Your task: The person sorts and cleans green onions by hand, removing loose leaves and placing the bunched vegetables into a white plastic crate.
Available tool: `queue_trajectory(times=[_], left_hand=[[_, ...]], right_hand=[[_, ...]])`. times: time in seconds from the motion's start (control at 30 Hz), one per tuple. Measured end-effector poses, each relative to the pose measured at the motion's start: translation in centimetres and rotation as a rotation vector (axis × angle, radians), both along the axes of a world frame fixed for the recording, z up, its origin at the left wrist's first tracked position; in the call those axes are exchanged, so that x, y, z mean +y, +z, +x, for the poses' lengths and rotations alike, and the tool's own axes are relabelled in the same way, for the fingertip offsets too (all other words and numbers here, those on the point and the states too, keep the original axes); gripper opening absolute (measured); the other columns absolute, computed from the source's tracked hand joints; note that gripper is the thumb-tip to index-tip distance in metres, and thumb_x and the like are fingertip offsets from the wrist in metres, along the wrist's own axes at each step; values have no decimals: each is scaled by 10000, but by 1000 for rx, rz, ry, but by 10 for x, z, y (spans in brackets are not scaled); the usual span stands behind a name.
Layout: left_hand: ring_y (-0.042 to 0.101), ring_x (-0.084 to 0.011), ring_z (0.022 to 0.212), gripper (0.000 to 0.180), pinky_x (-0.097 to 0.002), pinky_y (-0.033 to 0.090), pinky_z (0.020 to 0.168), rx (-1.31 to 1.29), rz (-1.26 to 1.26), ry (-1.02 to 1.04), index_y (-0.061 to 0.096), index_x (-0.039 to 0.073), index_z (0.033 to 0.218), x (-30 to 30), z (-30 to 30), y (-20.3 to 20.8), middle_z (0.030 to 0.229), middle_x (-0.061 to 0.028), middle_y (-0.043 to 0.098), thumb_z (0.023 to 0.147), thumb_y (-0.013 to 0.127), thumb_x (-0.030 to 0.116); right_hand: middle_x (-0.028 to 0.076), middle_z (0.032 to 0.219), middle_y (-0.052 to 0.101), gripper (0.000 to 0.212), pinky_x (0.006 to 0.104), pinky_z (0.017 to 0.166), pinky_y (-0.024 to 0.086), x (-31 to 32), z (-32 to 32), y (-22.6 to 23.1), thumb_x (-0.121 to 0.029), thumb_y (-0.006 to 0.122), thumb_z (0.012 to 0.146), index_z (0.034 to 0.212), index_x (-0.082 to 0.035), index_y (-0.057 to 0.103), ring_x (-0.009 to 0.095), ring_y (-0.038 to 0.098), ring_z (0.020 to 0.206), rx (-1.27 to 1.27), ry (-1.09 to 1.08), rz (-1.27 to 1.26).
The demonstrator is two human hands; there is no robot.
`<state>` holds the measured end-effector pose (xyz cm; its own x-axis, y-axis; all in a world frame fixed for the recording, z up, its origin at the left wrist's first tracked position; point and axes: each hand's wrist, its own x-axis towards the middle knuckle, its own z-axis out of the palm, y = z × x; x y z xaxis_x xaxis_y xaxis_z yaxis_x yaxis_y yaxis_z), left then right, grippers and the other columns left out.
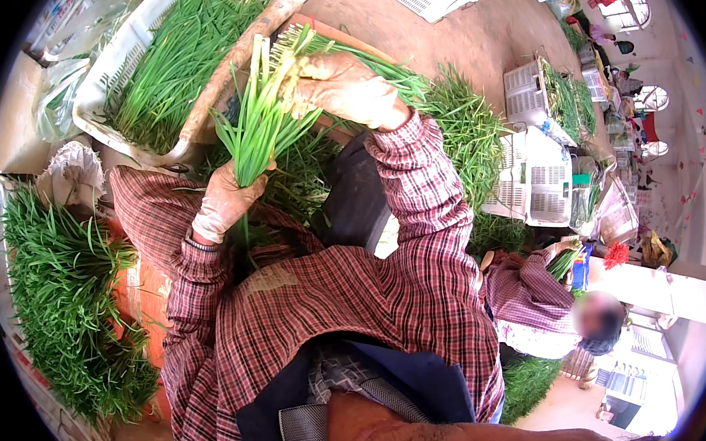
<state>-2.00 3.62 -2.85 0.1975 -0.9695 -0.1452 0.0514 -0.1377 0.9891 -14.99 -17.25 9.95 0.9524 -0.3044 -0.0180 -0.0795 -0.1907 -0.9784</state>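
Note:
A bunch of garlic chives [253, 129], with flat green leaves and pale stem ends, is held up in front of my chest. My left hand [229, 201], in a thin light glove, is wrapped round its lower, leafy part. Near the top, my right hand [341, 86], gloved too, has its fingers closed on the pale stems. Some fingertips are hidden behind the stalks. Below and beyond the bunch, more loose chives [291, 168] lie around a dark boot [356, 192].
At the far left, a white plastic crate [93, 108] holds chives, with a wooden pole [237, 60] along its edge. A large green heap [65, 300] lies at the left. More greens [468, 130] and white crates [548, 180] are at the right, where a co-worker [530, 292] holds greens.

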Motion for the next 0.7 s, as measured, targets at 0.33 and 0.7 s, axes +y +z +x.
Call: queue_trajectory(times=[0.33,0.7], left_hand=[[599,-104,962,288,-252,475,863,49,-35,1,641,45,1107,1,-2,-3,1057,-19,674,853,562,-67],[516,-53,628,297,-204,451,559,253,-12,38,648,51,1095,1,2,-6,1012,-30,684,849,551,-81]], right_hand=[[101,982,694,246,294,732,549,2,-15,4,-140,597,936,1131,7,624,184,670,849,-203,-129,271],[131,877,705,250,313,566,576,-13,-38,48,-218,595,936,1012,13,655,231,701,690,-604,-166,180]])
